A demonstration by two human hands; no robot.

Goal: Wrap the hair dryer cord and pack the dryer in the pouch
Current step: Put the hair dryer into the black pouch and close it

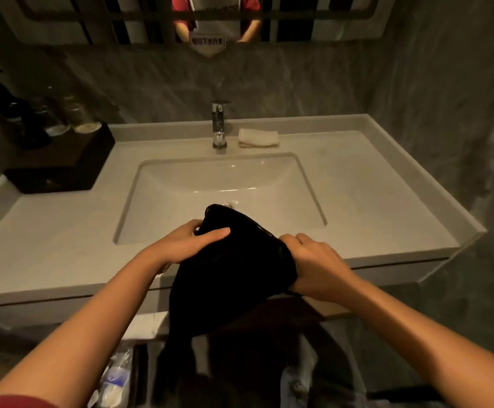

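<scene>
Head view: both hands grip the black pouch (228, 275) above the sink (163, 184) edge, left hand (192, 240) fingers flat on top, right hand (313, 260) clenched round its right end.

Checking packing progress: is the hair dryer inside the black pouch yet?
Cannot tell. The black pouch bulges, held by the left hand and right hand, but no dryer or cord shows.

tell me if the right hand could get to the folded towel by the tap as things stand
Probably not right away. The right hand is gripping the black pouch, as is the left hand. The path over the sink to the folded towel looks clear once it lets go.
</scene>
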